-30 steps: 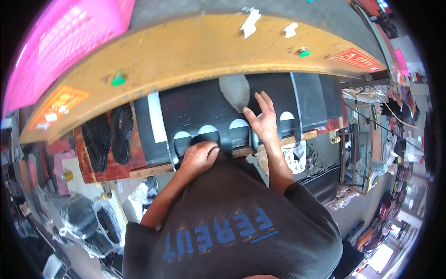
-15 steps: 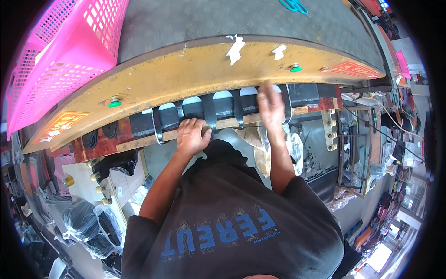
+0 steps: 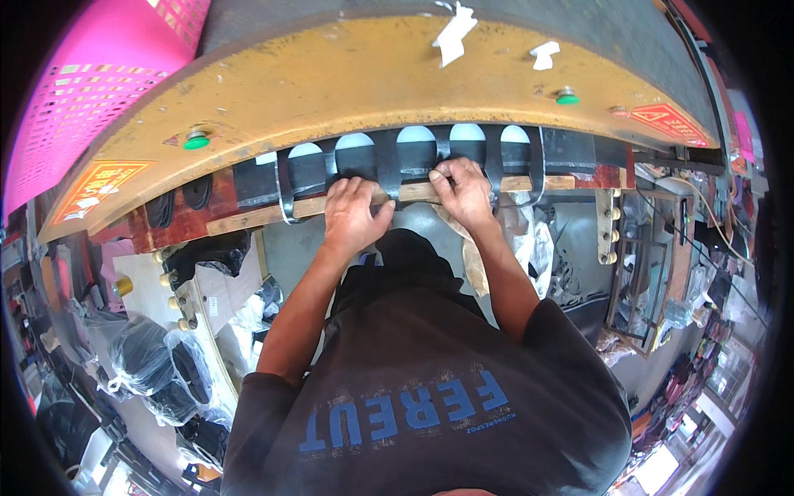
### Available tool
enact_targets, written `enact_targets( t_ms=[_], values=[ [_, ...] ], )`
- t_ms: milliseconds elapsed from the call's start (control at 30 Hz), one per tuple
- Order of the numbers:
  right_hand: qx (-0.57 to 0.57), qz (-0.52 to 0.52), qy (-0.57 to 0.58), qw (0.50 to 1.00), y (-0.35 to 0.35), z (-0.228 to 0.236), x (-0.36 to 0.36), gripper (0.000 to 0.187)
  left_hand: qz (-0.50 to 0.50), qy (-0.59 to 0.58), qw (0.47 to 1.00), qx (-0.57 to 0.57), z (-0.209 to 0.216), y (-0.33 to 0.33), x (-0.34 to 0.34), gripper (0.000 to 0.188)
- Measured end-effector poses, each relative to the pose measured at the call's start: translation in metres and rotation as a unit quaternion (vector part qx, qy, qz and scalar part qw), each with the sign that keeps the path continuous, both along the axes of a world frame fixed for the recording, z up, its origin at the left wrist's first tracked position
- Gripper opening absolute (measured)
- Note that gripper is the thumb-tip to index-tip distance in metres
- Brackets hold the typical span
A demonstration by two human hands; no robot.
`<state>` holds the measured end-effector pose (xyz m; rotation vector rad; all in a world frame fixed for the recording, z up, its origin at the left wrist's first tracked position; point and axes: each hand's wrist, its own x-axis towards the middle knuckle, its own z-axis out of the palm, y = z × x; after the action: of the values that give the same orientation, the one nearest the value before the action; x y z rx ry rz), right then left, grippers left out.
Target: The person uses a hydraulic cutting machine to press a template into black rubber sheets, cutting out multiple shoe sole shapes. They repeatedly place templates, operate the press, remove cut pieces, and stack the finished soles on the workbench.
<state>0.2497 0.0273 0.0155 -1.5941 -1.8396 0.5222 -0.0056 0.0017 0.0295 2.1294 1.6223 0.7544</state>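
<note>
My left hand [image 3: 357, 213] rests on a wooden strip [image 3: 273, 217] along the front edge of a red board [image 3: 186, 227], fingers extended over it and thumb apart. Several dark curved bands [image 3: 285, 190] stand side by side across black sheet material [image 3: 413, 155], their lower ends reaching over the strip. White rounded shapes [image 3: 415, 134] show between the bands. Farther right, my right hand [image 3: 466, 194] has its fingers curled and pinched at the lower end of one dark band [image 3: 442, 147]. Its fingertips partly hide that end.
A yellow machine beam [image 3: 331, 78] spans just above the board, bearing green push buttons [image 3: 196, 140] and red warning labels [image 3: 670, 121]. A pink perforated basket [image 3: 107, 87] sits at the upper left. Plastic-wrapped bundles [image 3: 145, 364] lie at lower left; a metal frame [image 3: 641, 281] stands at right.
My right hand, blurred and raised near the beam before, has come down and left onto a dark band. My left hand stays at the strip. The view has tilted slightly downward.
</note>
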Motion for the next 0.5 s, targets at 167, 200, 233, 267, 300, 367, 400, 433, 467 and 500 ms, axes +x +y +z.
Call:
enact_targets(
  t_ms=[167, 200, 233, 267, 300, 367, 400, 433, 467, 500],
  values=[
    [-0.188, 0.002, 0.053, 0.981, -0.023, 0.018, 0.008, 0.022, -0.012, -0.007, 1.000, -0.018, 0.005, -0.027, 0.004, 0.025],
    [-0.263, -0.016, 0.084, 0.961, -0.028, 0.025, 0.012, 0.024, -0.018, -0.010, 0.999, -0.039, 0.009, -0.038, 0.003, 0.025],
    [-0.291, -0.040, 0.137, 0.946, -0.035, 0.030, 0.013, 0.029, -0.024, -0.015, 0.998, -0.063, 0.013, -0.050, 0.003, 0.026],
    [-0.201, -0.035, 0.124, 0.971, -0.035, 0.035, 0.014, 0.030, -0.028, -0.017, 0.994, -0.101, 0.018, -0.060, 0.002, 0.026],
    [-0.131, -0.039, 0.103, 0.985, -0.036, 0.041, 0.017, 0.031, -0.028, -0.038, 0.993, -0.106, 0.022, -0.069, 0.002, 0.026],
    [-0.061, -0.058, 0.079, 0.993, -0.030, 0.047, 0.011, 0.037, 0.014, -0.168, 0.962, -0.213, 0.027, -0.075, 0.003, 0.027],
    [-0.042, -0.045, 0.060, 0.996, -0.023, 0.048, 0.007, 0.049, 0.032, -0.235, 0.935, -0.264, 0.029, -0.079, 0.006, 0.028],
    [-0.022, -0.044, 0.019, 0.999, -0.020, 0.047, -0.004, 0.057, 0.005, -0.197, 0.959, -0.204, 0.026, -0.073, 0.006, 0.030],
    [0.014, -0.039, -0.021, 0.999, -0.016, 0.044, -0.016, 0.065, 0.010, -0.226, 0.953, -0.200, 0.023, -0.069, 0.009, 0.029],
    [-0.001, -0.025, -0.043, 0.999, -0.014, 0.040, -0.029, 0.071, 0.012, -0.228, 0.951, -0.208, 0.019, -0.067, 0.009, 0.028]
  ],
)
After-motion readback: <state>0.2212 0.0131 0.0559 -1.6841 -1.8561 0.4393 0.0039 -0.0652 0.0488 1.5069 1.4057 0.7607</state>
